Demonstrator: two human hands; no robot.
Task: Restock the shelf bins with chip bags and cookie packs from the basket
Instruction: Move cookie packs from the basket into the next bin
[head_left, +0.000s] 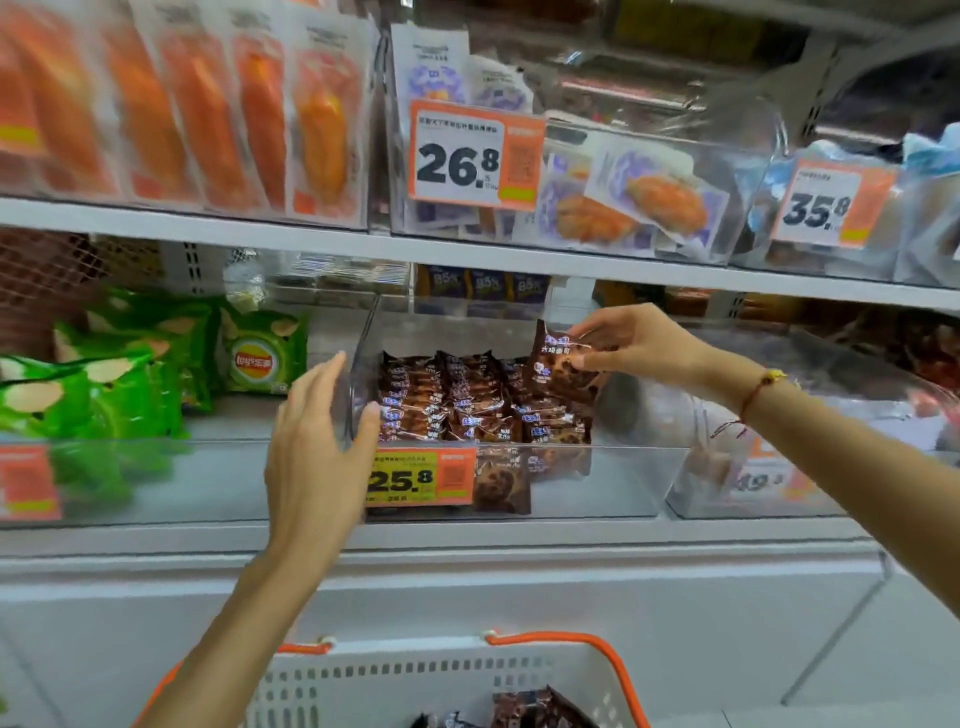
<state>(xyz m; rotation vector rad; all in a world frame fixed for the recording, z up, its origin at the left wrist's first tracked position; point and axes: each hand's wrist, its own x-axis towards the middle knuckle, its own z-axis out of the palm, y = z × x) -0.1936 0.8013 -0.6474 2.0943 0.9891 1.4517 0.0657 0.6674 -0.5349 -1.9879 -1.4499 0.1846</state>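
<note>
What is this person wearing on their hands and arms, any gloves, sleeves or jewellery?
No gloves or sleeves show: both forearms are bare. The left hand and its wrist carry nothing. The right hand has a thin red cord bracelet at the wrist, with a small yellow charm. No rings are visible.

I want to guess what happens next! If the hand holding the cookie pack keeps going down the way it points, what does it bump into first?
Most likely the rows of brown cookie packs already in the clear bin. The right hand holds its cookie pack just above them, though depth is hard to judge.
</note>
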